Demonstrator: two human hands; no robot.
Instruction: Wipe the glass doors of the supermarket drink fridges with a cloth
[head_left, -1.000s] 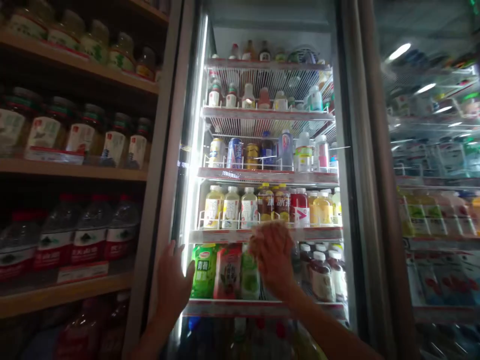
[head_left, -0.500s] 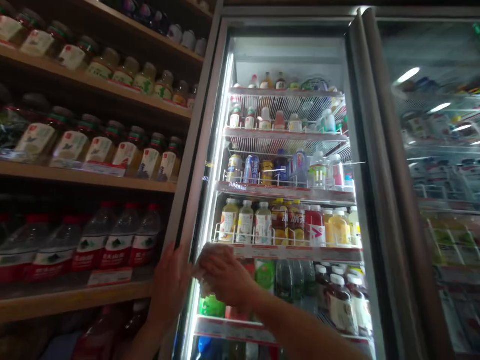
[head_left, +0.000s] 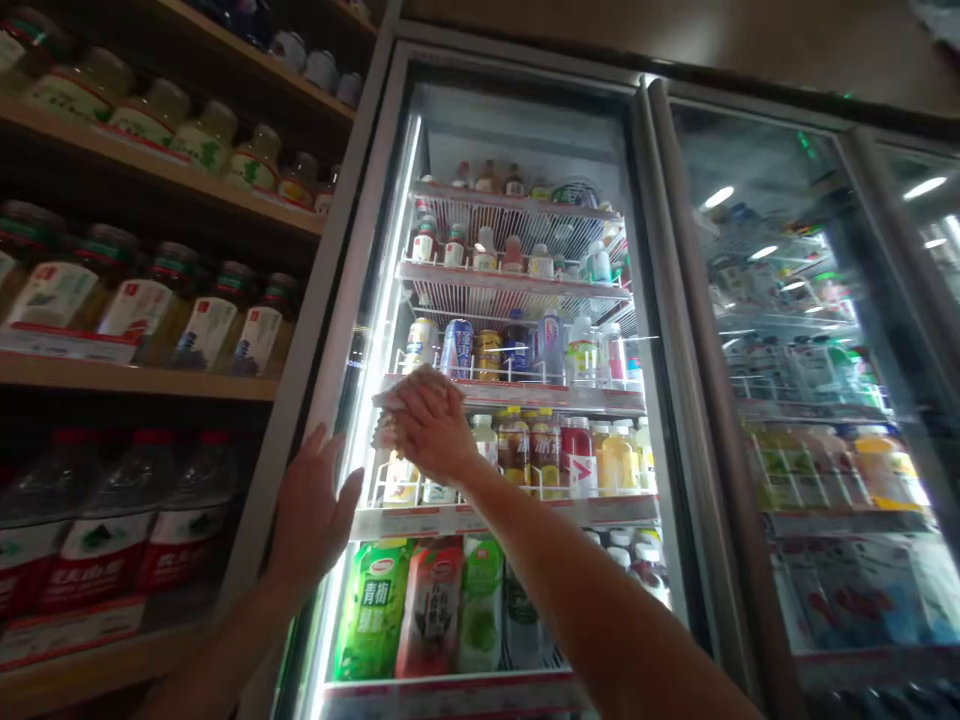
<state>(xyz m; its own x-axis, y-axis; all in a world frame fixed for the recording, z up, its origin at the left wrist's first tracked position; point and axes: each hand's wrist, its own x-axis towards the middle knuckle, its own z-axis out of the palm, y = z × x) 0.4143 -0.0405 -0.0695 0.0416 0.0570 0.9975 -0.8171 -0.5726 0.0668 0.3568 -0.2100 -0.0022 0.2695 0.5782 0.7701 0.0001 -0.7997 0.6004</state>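
Note:
My right hand (head_left: 429, 428) presses a crumpled pale cloth (head_left: 430, 376) against the glass door (head_left: 517, 125) of a lit drinks cooler, in front of the shelf that carries cans. Its fingers lie over the cloth and hide part of it. To the lower left, my left hand (head_left: 311, 505) holds nothing; its fingers and thumb are spread. It rests at or close to the door's left metal frame, though contact is hard to make out. Behind the glass stand cans, bottles and, lower down, green and red drink cartons (head_left: 431, 605).
On the left, wooden shelves (head_left: 135, 370) hold jars and red-capped water bottles (head_left: 105, 530) close to my left arm. A vertical metal door edge (head_left: 697, 350) runs to the right of the cooler door, with more glass-fronted coolers (head_left: 810, 400) beyond it.
My right hand has moved up the glass with the cloth, from below the bottle shelf to the can shelf. The view has shifted right, and my left hand's fingers have spread.

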